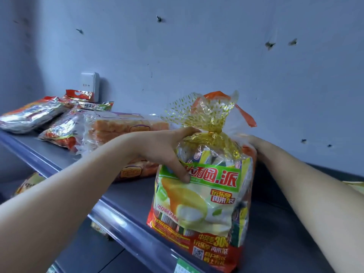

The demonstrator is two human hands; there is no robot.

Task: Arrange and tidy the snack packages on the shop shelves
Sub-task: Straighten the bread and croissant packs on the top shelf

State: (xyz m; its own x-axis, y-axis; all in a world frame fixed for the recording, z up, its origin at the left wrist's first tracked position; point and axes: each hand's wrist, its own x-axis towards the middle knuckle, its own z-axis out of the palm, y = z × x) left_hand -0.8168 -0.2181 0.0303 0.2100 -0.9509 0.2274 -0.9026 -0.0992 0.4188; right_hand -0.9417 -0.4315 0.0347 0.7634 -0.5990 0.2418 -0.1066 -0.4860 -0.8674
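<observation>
A tall clear plastic snack bag with a green, yellow and red printed front (204, 198) stands upright on the grey-blue metal shelf (126, 196), its base close to the shelf's front edge. Its top is gathered into a gold-flecked tied neck. Small wrapped pieces show through the plastic below the neck.

The left hand (167, 146) grips the bag at its upper left shoulder. The thumb (184, 174) presses on the green band of the front label, and the fingers curl round towards the back just under the tied neck. The right hand (254, 141) lies against the bag's upper right shoulder, towards the back. Its fingers are hidden by the bag, so whether they are closed round it or lying flat cannot be told. The bag sits between the two hands, touching both.

To the left along the shelf, towards its back edge, lies a clear pack of orange biscuits (122, 127), and a second similar pack (134, 170) lies partly under the left forearm. Further left, near the shelf's far left end, lie several red and silver foil packets (31, 115). A small white box (90, 83) is fixed to the pale blue wall (197, 56) behind them. A green price tag (183, 266) sits on the shelf's front edge below the bag.
</observation>
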